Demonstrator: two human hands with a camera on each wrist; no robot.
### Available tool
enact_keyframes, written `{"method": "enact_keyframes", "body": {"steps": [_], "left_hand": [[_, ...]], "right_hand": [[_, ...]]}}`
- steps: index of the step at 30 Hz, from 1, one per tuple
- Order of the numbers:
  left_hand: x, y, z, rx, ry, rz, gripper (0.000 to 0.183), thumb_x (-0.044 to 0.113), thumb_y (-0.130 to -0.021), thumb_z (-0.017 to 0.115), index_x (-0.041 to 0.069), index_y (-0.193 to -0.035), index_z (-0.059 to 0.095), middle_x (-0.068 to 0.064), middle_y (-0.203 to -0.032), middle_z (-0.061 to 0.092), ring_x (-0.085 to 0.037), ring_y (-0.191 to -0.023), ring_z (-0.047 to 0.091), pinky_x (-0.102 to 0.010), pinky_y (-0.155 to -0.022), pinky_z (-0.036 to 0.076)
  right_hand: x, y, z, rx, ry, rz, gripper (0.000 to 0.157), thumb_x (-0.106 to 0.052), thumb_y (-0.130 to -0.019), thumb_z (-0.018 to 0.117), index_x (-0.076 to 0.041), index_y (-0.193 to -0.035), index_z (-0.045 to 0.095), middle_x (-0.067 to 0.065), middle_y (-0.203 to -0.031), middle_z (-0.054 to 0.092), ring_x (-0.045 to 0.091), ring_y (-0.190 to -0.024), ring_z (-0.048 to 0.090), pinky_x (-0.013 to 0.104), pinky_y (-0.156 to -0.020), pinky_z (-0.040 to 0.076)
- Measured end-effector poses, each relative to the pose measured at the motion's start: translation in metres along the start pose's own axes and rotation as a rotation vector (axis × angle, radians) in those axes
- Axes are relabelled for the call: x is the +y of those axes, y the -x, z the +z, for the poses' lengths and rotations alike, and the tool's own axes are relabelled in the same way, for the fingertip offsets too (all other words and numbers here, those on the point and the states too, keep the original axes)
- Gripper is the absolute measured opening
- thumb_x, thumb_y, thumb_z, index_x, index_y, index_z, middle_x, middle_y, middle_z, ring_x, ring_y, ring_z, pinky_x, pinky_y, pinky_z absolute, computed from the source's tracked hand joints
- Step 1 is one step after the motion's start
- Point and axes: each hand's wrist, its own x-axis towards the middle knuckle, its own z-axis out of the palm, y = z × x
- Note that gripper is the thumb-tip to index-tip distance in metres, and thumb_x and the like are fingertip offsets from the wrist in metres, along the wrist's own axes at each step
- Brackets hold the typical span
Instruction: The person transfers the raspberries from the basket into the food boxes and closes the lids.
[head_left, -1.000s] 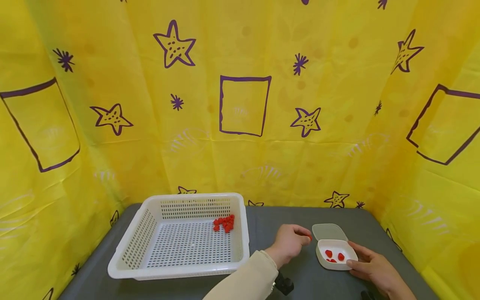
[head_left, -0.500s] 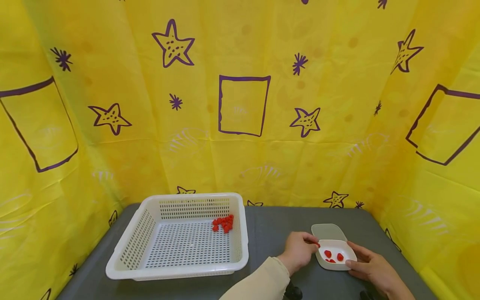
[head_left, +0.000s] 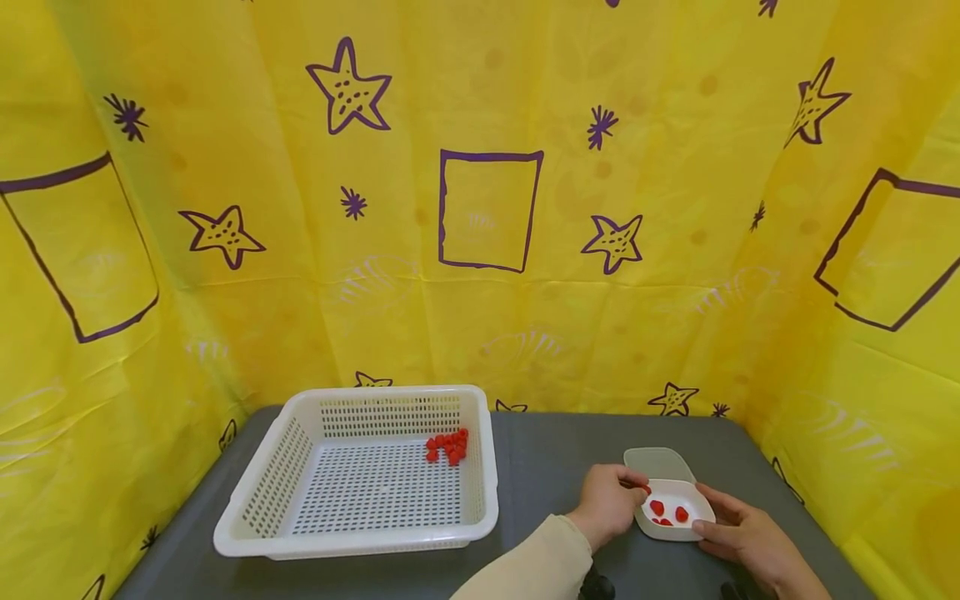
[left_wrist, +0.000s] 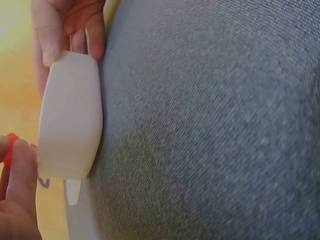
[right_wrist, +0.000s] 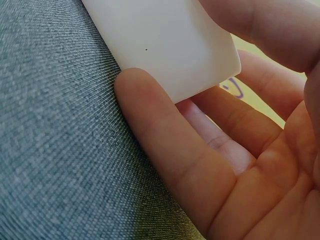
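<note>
My left hand pinches a small red raspberry-like piece between thumb and finger, at the left rim of a small white lidded box. The box's lid is folded back behind it. Several similar red pieces lie inside. My right hand holds the box's right side, the thumb at the front corner. In the right wrist view, its fingers curl about the end of the white box. The box stands on the table, as the left wrist view shows.
A large white perforated basket stands on the left of the grey table, with a cluster of red pieces in its back right corner. A yellow patterned curtain encloses the table at the back and sides.
My left hand has moved right with the red piece, from beside the box to its left rim. My right hand and the box stay in place.
</note>
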Motion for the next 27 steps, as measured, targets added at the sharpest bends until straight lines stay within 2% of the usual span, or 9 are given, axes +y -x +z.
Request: {"method": "enact_keyframes", "body": {"steps": [5, 12, 16, 22, 27], "left_hand": [[0.0016, 0.0021, 0.0038, -0.018, -0.054, 0.030, 0.012, -0.003, -0.082, 0.075, 0.009, -0.083, 0.077, 0.010, -0.070, 0.059, -0.002, -0.066, 0.052, -0.019, -0.060, 0.047], [0.0016, 0.0007, 0.0042, -0.050, -0.092, 0.025, 0.018, 0.000, -0.081, 0.077, 0.008, -0.097, 0.079, 0.009, -0.081, 0.066, -0.002, -0.078, 0.055, -0.020, -0.070, 0.050], [0.0025, 0.0009, 0.0028, -0.068, -0.107, 0.033, 0.021, 0.000, -0.080, 0.079, 0.008, -0.101, 0.079, 0.010, -0.080, 0.066, -0.002, -0.076, 0.057, -0.019, -0.068, 0.051], [0.0030, 0.0024, 0.0025, -0.101, -0.075, 0.028, 0.023, 0.000, -0.080, 0.080, 0.006, -0.103, 0.078, 0.010, -0.079, 0.066, 0.000, -0.071, 0.058, -0.018, -0.065, 0.051], [0.0092, 0.0051, 0.0040, -0.099, 0.058, -0.020, 0.022, 0.000, -0.081, 0.079, 0.008, -0.102, 0.078, 0.007, -0.084, 0.069, -0.003, -0.073, 0.061, -0.021, -0.068, 0.053]], "right_hand": [[0.0000, 0.0011, -0.0008, -0.029, 0.009, -0.020, 0.085, -0.016, -0.092, 0.074, 0.008, -0.153, 0.021, 0.037, -0.153, 0.021, 0.025, -0.110, 0.060, 0.046, -0.087, 0.054], [0.0028, -0.0002, -0.0027, -0.046, -0.003, -0.037, 0.085, -0.016, -0.093, 0.073, 0.008, -0.153, 0.019, 0.037, -0.153, 0.020, 0.023, -0.110, 0.059, 0.045, -0.088, 0.054], [0.0028, -0.0013, -0.0037, -0.048, -0.001, -0.054, 0.083, -0.015, -0.093, 0.072, 0.009, -0.153, 0.020, 0.037, -0.152, 0.024, 0.023, -0.109, 0.059, 0.045, -0.087, 0.054], [0.0031, -0.0006, -0.0039, -0.047, 0.006, -0.055, 0.082, -0.015, -0.094, 0.072, 0.009, -0.153, 0.021, 0.037, -0.151, 0.026, 0.021, -0.108, 0.060, 0.045, -0.087, 0.054], [0.0039, -0.0003, -0.0046, -0.055, 0.003, -0.057, 0.082, -0.015, -0.094, 0.072, 0.009, -0.153, 0.021, 0.037, -0.151, 0.026, 0.022, -0.109, 0.060, 0.045, -0.087, 0.054]]}}
